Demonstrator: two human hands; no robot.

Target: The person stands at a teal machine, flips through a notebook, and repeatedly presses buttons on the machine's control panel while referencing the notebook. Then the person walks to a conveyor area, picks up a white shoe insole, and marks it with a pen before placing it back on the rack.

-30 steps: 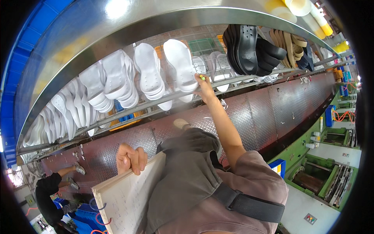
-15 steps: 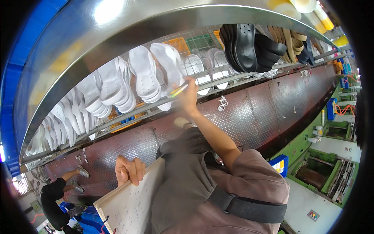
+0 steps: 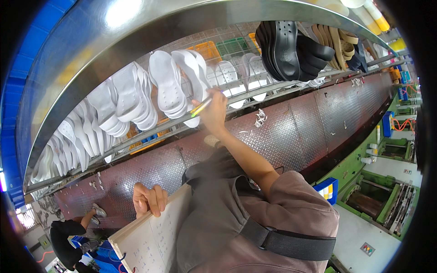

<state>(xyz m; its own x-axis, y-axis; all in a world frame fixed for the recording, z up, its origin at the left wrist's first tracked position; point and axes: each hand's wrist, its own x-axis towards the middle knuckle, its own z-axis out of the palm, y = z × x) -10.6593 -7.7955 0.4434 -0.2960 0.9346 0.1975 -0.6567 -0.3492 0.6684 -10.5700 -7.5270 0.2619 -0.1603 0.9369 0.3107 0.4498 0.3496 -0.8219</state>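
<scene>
My right hand (image 3: 214, 111) is at the rack's front rail, its fingers closed around a yellow-green pen (image 3: 200, 108). Its fingertips reach the lower end of a stack of white shoe soles (image 3: 191, 68); whether they grip a sole is hard to tell. Left of that stack hangs another group of white soles (image 3: 166, 82) with small holes. Low in front of me, my left hand (image 3: 151, 199) is curled over the top edge of a ring-bound board (image 3: 152, 236) with handwritten sheets, which leans against my body.
Black soles (image 3: 287, 52) and tan ones (image 3: 337, 45) stand farther right along the wire rack (image 3: 246, 98). A curved metal panel (image 3: 150, 34) overhangs it. White scraps (image 3: 260, 118) lie on the patterned metal floor (image 3: 282, 132). Green machines (image 3: 368, 195) stand at right; another person (image 3: 66, 241) is at lower left.
My right hand has shifted slightly left, and the pen now points more down and left. The white soles beside it sit a little differently, fanned apart. My left hand stays on the board.
</scene>
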